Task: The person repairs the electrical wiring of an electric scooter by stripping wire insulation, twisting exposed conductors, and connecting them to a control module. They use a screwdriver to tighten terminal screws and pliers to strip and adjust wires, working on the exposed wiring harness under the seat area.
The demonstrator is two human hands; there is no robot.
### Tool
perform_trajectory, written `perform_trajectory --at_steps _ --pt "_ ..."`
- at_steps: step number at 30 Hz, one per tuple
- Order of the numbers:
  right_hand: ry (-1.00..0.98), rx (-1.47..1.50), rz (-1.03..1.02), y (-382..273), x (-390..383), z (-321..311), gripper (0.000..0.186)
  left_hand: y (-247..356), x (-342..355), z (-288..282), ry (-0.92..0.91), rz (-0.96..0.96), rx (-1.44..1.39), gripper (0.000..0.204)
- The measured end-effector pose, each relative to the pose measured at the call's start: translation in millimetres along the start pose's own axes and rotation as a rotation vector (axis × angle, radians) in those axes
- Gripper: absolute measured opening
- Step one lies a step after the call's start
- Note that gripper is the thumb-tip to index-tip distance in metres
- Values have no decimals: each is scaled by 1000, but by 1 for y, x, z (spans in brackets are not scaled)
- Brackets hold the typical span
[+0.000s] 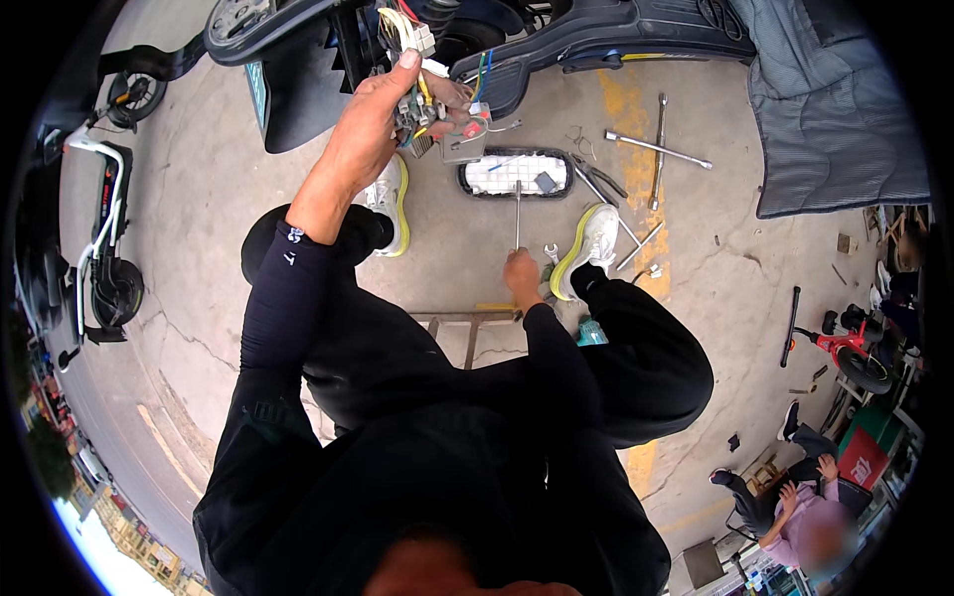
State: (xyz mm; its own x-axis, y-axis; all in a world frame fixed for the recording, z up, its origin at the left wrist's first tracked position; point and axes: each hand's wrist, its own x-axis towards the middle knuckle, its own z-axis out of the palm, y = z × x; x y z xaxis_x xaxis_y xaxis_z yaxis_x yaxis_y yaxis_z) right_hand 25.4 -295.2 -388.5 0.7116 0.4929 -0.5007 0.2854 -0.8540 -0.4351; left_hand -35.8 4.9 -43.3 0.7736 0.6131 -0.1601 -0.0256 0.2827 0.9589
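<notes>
Metal rod [518, 221] held in R hand [522, 277] runs fore-aft, tip fwd.; L hand [374, 117] holds wires [402, 30].

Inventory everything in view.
Wire bundle: one, multicoloured, left hand
Metal tool: one, silver, right hand
Tray: one, black, white inside, ground ahead
Pliers: one, dark, right of tray
Cross wrench: one, silver, farther right
Vehicle: one, black, top
Cover: one, grey, upper right
Scooter: one, black and white, left
Small bike: one, red, right
Seated person: one, pink top, lower right
Small items: uncounted, mixed, ground, right edge
Shoes: two, white and yellow, ahead
Left hand: one, bare, upper centre
Right hand: one, bare, centre
</notes>
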Motion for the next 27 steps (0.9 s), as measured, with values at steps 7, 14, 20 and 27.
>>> perform_trajectory --at_steps 7,14,20,27 --pt "-15 -39 78 -17 -12 -31 34 5 0 4 -29 -40 -10 61" --pt "-372 -201 13 39 -38 24 34 7 5 18 -102 -49 -156 57" --pt "-104 854 -323 -154 -43 -95 33 -3 -2 3 -105 -80 -376 53" --pt "-78 1267 -453 -285 -101 -176 36 -7 1 8 -79 -69 -385 56"
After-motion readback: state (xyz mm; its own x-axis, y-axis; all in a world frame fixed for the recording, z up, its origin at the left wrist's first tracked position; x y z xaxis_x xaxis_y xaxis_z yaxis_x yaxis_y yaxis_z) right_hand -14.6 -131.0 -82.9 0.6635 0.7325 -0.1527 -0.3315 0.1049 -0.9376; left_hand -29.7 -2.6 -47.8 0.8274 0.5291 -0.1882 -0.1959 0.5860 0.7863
